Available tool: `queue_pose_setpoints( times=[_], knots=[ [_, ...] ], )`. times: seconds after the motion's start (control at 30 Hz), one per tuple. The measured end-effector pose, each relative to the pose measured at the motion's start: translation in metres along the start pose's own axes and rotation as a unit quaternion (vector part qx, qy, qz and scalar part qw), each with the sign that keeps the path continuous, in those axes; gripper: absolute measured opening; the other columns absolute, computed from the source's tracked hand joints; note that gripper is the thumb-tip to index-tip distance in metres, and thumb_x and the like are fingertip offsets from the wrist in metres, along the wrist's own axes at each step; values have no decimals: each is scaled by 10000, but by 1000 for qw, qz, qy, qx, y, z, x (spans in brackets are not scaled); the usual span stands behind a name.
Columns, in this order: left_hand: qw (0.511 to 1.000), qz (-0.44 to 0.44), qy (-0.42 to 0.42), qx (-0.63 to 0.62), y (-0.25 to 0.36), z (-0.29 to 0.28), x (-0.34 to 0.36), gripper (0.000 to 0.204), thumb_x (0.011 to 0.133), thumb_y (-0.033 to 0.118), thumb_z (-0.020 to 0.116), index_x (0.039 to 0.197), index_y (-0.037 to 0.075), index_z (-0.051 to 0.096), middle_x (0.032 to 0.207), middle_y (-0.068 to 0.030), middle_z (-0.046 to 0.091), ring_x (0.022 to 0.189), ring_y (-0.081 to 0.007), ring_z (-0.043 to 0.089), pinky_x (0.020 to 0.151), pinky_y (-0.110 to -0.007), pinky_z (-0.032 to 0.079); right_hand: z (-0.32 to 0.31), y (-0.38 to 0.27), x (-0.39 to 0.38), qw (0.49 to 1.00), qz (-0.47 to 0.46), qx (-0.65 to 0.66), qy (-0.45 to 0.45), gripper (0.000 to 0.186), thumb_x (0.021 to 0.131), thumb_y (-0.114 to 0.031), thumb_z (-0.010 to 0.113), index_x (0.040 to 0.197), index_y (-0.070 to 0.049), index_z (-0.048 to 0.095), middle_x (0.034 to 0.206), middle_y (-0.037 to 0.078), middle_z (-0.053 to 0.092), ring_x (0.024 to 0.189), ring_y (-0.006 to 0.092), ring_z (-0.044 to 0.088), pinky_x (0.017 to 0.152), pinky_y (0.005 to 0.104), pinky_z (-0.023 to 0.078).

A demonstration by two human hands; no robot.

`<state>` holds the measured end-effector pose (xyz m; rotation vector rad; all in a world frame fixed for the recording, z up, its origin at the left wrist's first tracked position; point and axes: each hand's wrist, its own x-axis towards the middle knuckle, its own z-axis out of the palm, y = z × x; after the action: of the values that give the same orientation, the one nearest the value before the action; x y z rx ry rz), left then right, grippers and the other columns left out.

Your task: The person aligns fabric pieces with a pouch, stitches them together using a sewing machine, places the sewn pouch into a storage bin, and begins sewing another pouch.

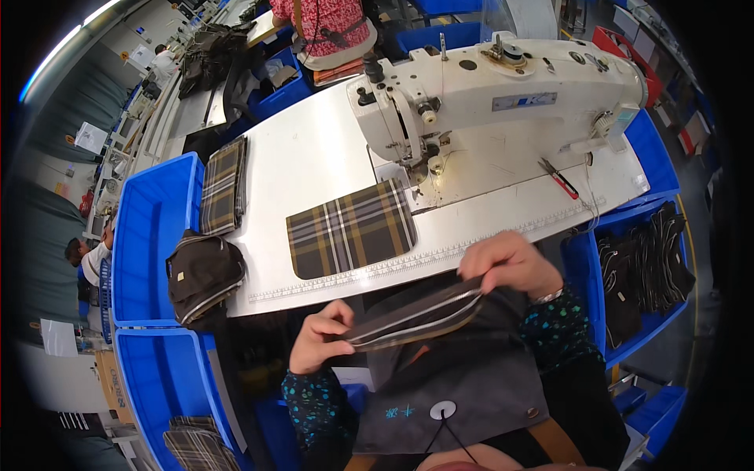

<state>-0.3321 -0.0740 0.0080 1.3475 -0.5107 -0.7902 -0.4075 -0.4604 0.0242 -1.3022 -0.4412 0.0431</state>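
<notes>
Both my hands hold a dark brown zippered fabric piece (416,317) stretched between them, in front of the table's near edge. My left hand (318,337) pinches its left end, and my right hand (509,264) grips the right end. A pale zipper runs along the piece, and a strip of plaid shows below it. Beyond my hands a plaid fabric panel (349,229) lies flat on the white table, its right end by the needle area of the white sewing machine (503,98). Red-handled snips (561,180) rest right of the panel.
A stack of plaid panels (224,188) and a bunched dark pouch (203,276) sit at the table's left edge. Blue bins (155,161) stand left. Dark zippered pieces (646,263) fill a right-hand bin. A ruler strip (440,257) lines the near edge. Another person (334,31) sits beyond.
</notes>
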Motion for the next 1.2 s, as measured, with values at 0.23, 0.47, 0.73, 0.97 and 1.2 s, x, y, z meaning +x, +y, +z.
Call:
queue_pose_setpoints(
  times=[0.23, 0.47, 0.73, 0.97, 1.2],
  knots=[
    [984, 58, 97, 134, 52, -23, -26, 309, 666, 106, 918, 932, 2, 802, 1106, -74, 584, 1055, -217, 573, 942, -334, 432, -22, -10, -7, 983, -22, -178, 39, 131, 809, -104, 819, 793, -25, 715, 870, 62, 730, 812, 190, 595, 772, 315, 475],
    [777, 62, 284, 559, 125, -36, -12, 313, 632, 50, 861, 938, 62, 798, 1315, -132, 633, 1246, -306, 555, 1054, -398, 422, -8, 25, 52, 884, -206, -416, -50, 163, 838, -98, 757, 994, -63, 724, 1097, 52, 738, 945, 235, 704, 772, 340, 573],
    [757, 39, 231, 610, 69, -43, 79, 482, 819, 57, 807, 1283, 58, 676, 1396, -153, 611, 1251, -340, 599, 1045, -414, 487, -51, 114, 92, 825, -226, -497, -144, 199, 892, -92, 617, 1068, -37, 690, 1234, 95, 709, 1016, 280, 708, 842, 368, 594],
    [679, 115, 147, 710, 43, -5, 188, 530, 792, 302, 836, 1274, 141, 687, 1416, -104, 557, 1252, -350, 509, 1012, -493, 402, -49, 103, 88, 805, -270, -508, -146, 155, 828, -104, 652, 958, -25, 681, 1207, 126, 704, 932, 273, 711, 776, 360, 602],
    [815, 1, -87, 573, 53, -11, 246, 290, 867, 178, 761, 1141, 89, 732, 1053, -174, 713, 1005, -358, 657, 925, -424, 480, -48, 96, 84, 791, -242, -533, -177, 138, 763, -107, 660, 876, -31, 638, 1066, 104, 673, 871, 236, 687, 766, 353, 588]
  ],
)
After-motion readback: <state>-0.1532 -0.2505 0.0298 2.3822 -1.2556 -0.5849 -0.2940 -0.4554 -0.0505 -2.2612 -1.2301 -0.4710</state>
